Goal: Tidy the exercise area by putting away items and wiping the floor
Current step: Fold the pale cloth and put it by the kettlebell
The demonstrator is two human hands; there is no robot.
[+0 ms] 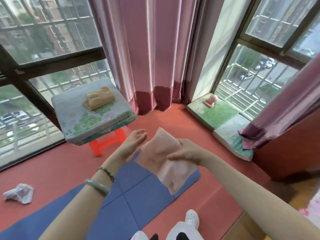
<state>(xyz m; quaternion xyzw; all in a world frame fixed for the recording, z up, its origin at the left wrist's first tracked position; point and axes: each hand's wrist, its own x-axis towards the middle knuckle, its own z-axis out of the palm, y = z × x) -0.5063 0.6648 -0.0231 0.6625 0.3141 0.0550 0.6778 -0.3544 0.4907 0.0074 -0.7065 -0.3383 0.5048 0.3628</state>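
Observation:
A pale pink cloth [166, 163] hangs in the air over the far end of the blue exercise mat [131, 196]. My right hand [183, 151] grips the cloth near its upper edge, fingers curled round the fabric. My left hand [134, 142] is beside the cloth's left edge with straight fingers, palm turned toward it and holding nothing. A crumpled white rag [20, 193] lies on the red floor [52, 167] at the left.
A cushioned orange stool [90, 115] with a folded tan towel [100, 97] stands by the left window. Pink curtains [152, 58] hang in the corner. Cushions [216, 116] and a small pink object [211, 100] lie along the right sill. My white shoes [187, 224] show at the bottom.

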